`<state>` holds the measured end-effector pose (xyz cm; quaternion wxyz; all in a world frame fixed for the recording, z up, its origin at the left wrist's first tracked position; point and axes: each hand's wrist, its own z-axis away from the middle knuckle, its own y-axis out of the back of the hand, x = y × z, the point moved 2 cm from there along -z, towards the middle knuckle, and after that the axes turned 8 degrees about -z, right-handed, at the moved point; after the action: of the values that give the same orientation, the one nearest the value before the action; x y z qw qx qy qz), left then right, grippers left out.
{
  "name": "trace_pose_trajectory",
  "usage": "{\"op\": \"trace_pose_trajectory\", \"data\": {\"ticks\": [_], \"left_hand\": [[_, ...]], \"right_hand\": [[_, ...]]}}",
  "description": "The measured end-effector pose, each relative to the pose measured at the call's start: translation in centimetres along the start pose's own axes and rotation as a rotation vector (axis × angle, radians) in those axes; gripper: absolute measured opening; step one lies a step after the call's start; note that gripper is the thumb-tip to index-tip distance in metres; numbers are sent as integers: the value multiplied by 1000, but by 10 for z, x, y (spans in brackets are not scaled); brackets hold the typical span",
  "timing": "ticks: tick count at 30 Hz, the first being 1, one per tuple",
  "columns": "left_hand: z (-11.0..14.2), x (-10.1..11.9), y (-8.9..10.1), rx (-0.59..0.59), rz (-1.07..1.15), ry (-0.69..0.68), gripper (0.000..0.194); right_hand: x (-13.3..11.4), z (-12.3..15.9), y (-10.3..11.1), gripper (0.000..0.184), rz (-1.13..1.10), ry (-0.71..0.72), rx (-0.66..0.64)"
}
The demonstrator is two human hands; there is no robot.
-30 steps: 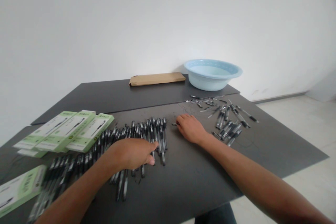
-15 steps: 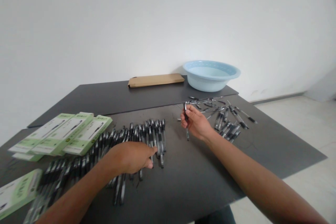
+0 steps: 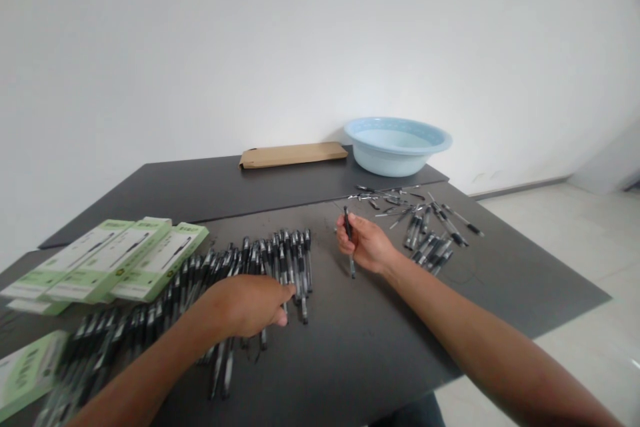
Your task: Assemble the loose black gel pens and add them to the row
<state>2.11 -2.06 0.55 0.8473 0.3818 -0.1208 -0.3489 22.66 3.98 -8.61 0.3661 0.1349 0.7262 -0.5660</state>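
At five o'clock from the middle of the head view, the right hand (image 3: 367, 241) had its fingers curled closed around a nearly upright pen (image 3: 348, 223) above the table (image 3: 345, 360). At seven o'clock, the left hand (image 3: 257, 305) lay over a row of pens (image 3: 245, 255), thumb and forefinger slightly apart, its hold impossible to tell; loose pens (image 3: 434, 250) lay at four o'clock, below the blue basin (image 3: 395, 161) at two.

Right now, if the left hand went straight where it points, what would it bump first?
The left hand would probably meet the pens at the row's right end; touching or not is unclear.
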Motion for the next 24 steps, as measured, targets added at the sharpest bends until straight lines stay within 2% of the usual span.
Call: {"op": "trace_pose_trajectory", "data": {"ticks": [8,17,24], "left_hand": [[-3,-2,-6,35,10,-2,46],[-6,-2,-10,39,25,6,45],[-5,0,-7,14,41,24,44]], "right_hand": [[-1,0,1,21,36,33,20],[-40,-3,14,20,185,202,143],[-47,-4,18,23,328,249,216]]}}
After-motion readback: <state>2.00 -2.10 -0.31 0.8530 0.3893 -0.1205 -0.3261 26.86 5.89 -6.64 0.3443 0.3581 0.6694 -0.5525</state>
